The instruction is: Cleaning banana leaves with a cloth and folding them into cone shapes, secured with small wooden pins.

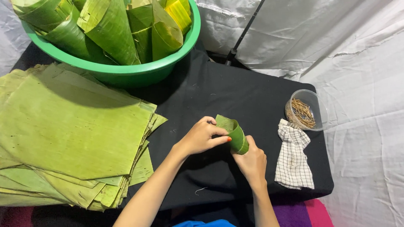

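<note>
Leaf cone (234, 133), clasped by both hands, long axis slanted, mouth facing upper-left

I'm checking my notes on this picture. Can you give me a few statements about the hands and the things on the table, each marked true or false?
1. Both hands, left hand and right hand, hold a rolled green leaf. True.
2. The green basin holds water. False: it holds leaf cones.
3. The checked cloth lies beside a clear bowl of thin sticks. True.
4. The stack of flat leaves lies right of the hands. False: left.
</note>
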